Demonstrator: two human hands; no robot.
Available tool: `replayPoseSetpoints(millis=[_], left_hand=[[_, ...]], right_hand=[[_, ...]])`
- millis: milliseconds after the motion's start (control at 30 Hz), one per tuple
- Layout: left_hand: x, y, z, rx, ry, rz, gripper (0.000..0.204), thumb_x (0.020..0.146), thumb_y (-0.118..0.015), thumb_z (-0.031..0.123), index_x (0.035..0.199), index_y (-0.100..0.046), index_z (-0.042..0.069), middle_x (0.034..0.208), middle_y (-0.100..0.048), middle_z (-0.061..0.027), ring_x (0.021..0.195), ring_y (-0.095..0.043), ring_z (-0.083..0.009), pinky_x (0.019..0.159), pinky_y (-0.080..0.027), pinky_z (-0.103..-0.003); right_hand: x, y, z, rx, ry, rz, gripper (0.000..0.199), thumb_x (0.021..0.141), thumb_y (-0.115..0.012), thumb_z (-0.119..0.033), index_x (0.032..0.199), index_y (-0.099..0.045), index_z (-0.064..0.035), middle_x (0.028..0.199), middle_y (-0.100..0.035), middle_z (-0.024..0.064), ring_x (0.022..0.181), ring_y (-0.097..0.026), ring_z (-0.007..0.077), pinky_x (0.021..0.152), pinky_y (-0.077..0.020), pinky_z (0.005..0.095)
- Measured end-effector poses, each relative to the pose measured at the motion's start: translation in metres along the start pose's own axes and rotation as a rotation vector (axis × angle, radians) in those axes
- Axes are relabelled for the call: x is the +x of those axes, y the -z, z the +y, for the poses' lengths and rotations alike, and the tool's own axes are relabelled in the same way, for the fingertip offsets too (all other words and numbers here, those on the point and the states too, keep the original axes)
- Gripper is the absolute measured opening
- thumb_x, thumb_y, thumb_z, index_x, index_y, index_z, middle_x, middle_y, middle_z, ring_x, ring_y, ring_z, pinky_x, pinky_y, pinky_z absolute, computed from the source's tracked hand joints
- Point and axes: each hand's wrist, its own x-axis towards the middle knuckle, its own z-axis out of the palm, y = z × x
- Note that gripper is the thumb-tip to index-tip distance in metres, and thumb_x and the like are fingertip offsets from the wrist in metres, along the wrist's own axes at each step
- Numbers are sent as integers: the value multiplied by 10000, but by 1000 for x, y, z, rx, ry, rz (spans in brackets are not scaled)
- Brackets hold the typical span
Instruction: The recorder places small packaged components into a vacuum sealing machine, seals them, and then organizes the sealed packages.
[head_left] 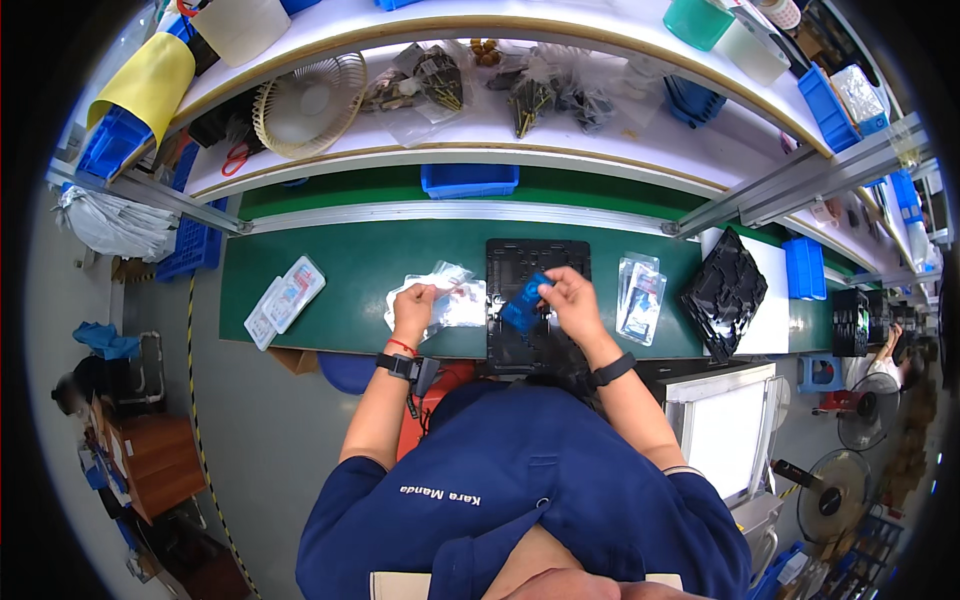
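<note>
Between the thumb and fingers of my right hand is a small blue card-like piece, held tilted over a black moulded tray. The tray lies on the green worktop, its near end at the table's front edge. To its left, my left hand has its fingers closed at the edge of a loose pile of clear and white plastic packages. What exactly those fingers pinch is too small to be sure of. Right of the tray rest a few flat clear packages; two white blister packs lie far left.
A stack of black trays sits on a white board at the right, near a blue bin. Behind the worktop, a shelf carries bagged parts and a round cream basket. A blue bin sits below it.
</note>
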Motion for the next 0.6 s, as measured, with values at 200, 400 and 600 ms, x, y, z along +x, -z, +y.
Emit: replayPoseSetpoints(millis=[200,400,600], left_hand=[[-31,-6,50,-104,-265,-9,119,688,-738,87,728,-659,7,691,-635,-78,648,-570,-142,619,-448,-273],[-56,-6,87,90,-716,-88,105,673,-734,74,721,-656,22,700,-628,-89,689,-584,-210,672,-456,-303],[-62,-7,84,-61,-489,-596,207,888,-515,123,959,-643,-23,855,-671,-113,770,-621,-146,697,-472,-268]], right_hand=[[-1,-16,-63,-100,231,123,157,821,-592,-11,975,-561,-3,805,-627,48,686,-582,90,626,-471,227],[-11,-23,-82,-468,430,52,161,783,-619,-13,941,-586,-12,790,-622,81,639,-590,148,607,-467,255],[-16,-20,-66,-47,238,50,152,821,-591,2,969,-556,7,770,-617,26,701,-559,44,624,-446,191]])
